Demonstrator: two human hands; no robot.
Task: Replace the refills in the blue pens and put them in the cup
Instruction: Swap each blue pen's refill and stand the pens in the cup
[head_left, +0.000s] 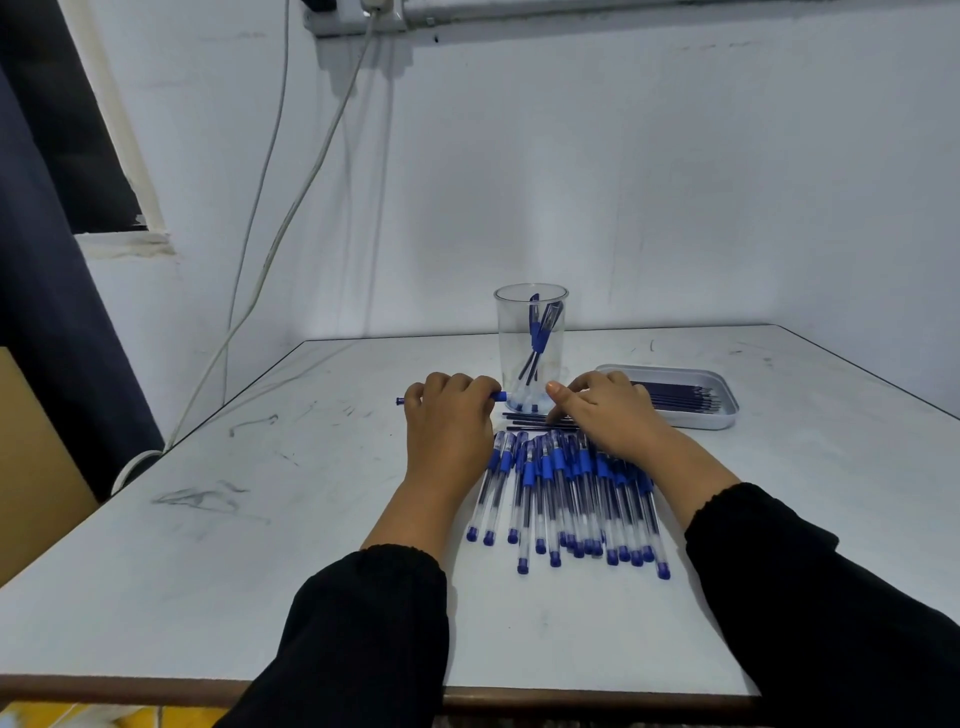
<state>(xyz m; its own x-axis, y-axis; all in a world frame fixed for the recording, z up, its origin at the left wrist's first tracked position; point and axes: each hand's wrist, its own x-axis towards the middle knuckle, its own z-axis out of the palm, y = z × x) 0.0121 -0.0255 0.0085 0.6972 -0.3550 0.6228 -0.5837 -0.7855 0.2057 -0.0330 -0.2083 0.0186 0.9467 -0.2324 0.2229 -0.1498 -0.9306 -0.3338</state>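
Note:
My left hand grips a blue pen lying sideways; its ends stick out on both sides of my fist. My right hand reaches down to a few loose dark refills on the table, fingers curled over them. Whether it pinches one is hidden. A clear plastic cup stands just behind my hands with a few blue pens inside. A heap of several blue capped pens lies in front of my hands.
A shallow white tray with several dark refills sits to the right of the cup. The white table meets the wall at the back. Cables hang down the wall at the left.

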